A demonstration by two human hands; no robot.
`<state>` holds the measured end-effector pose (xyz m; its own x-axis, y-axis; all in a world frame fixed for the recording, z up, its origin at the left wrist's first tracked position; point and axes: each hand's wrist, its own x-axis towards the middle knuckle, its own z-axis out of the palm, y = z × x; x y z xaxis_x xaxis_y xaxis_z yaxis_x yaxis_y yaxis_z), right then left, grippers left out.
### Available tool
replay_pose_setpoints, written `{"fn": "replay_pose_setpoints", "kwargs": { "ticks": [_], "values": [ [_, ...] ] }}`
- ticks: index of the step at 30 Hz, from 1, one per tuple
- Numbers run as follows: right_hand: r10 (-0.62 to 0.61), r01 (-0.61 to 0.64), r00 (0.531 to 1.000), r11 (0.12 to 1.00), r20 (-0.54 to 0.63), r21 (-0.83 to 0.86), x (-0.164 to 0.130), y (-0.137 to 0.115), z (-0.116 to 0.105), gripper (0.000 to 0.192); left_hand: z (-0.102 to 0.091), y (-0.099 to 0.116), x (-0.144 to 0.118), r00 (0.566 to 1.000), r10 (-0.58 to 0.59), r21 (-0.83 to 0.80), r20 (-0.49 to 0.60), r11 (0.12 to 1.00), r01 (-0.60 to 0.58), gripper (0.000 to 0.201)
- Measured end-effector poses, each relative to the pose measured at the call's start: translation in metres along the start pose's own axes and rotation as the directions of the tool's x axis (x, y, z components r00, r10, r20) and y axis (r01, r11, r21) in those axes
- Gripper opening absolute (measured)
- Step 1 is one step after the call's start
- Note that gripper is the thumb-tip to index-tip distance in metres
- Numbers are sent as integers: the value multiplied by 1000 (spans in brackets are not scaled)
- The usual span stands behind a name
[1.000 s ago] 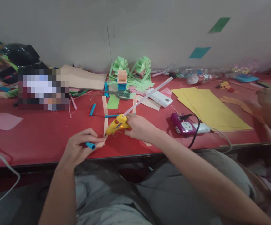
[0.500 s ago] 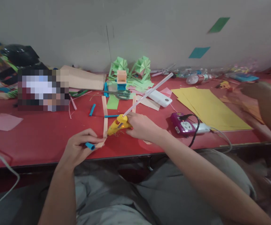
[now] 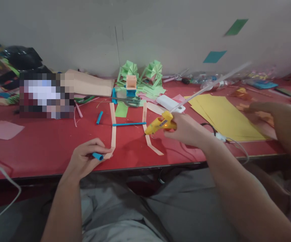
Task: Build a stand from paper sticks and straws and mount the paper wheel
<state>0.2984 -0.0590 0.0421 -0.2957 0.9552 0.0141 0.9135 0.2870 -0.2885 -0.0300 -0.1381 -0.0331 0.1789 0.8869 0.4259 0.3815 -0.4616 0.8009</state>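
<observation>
My right hand [image 3: 185, 129] grips a yellow glue gun [image 3: 160, 124] with a long clear glue stick [image 3: 211, 84] out its back, held just above the red table [image 3: 34, 148]. Its nozzle points at the right of two peach paper strips [image 3: 144, 117]. My left hand [image 3: 86, 158] pinches a small blue paper roll [image 3: 98, 156] against the bent lower end of the left peach strip [image 3: 113, 129]. A thin blue rod [image 3: 129, 124] lies across between the two strips.
Yellow paper sheets [image 3: 223, 114], a white phone-like block [image 3: 169, 103], scissors [image 3: 130, 101], green folded paper models [image 3: 141, 75] and a peach box [image 3: 131, 82] lie farther back. Another person's arm [image 3: 281, 124] reaches in at the right. A white cable [image 3: 6, 188] hangs at the left edge.
My right hand has carried the glue gun from the left strip's lower end rightward to the right strip. My left hand has stayed put. The other person's arm has moved nearer.
</observation>
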Motion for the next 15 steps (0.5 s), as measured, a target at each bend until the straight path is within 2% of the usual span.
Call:
{"fn": "replay_pose_setpoints", "kwargs": {
  "ticks": [4,7,15],
  "values": [
    [53,-47,996,995,65,-88,-6,12,-3,20,0,0,1,1000,9,-15,-3,1000,-9,6],
    [23,-14,995,996,98,-92,-8,16,-1,20,0,0,0,1000,14,-16,-4,1000,-14,9],
    [-30,41,995,992,97,-117,-8,20,5,16,0,0,-1,1000,-14,-7,11,1000,14,7]
  ]
}}
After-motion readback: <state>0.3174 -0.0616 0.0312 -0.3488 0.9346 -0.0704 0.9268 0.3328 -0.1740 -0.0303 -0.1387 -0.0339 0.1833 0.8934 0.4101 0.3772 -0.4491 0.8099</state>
